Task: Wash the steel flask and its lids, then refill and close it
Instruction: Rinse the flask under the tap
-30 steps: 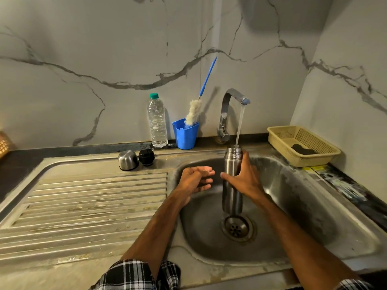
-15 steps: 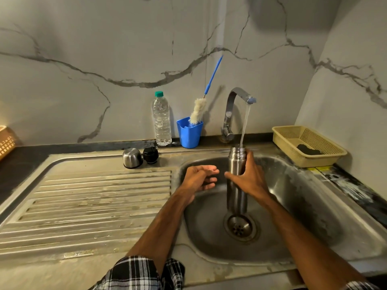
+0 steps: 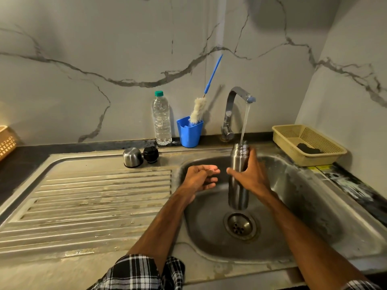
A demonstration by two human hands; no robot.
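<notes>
The steel flask [image 3: 238, 185] is being held upright over the basin of the stainless sink [image 3: 314, 206], right of the frame's centre, just above the drain [image 3: 240, 226]. It is being gripped around its upper body by the right hand [image 3: 252, 177], with the thumb and fingers curled round it. A stream of water [image 3: 245, 124] is being run from the chrome tap [image 3: 232, 109] into the flask's open mouth. The left hand [image 3: 199, 178] is being held just beside the flask, apart from it, its fingers loosely curled and holding nothing.

The flask's two lids are being kept on the ribbed drainboard [image 3: 94, 195] at its far edge, left of the basin: a steel cap [image 3: 132, 156] lying mouth down, and a black stopper [image 3: 150, 154] touching its right side.

Behind them, on the dark table [image 3: 21, 162] against the marble wall, a clear plastic bottle [image 3: 161, 120] with a green cap is standing; no print on it can be read. Just beside it a blue cup [image 3: 189, 132] is holding a bottle brush [image 3: 198, 109] with a blue handle. At the right, a yellow basket [image 3: 326, 155] is carrying a dark scrub pad [image 3: 308, 147]. A yellow sticker [image 3: 318, 168] is showing in front of the basket, its writing too blurred to be read.
</notes>
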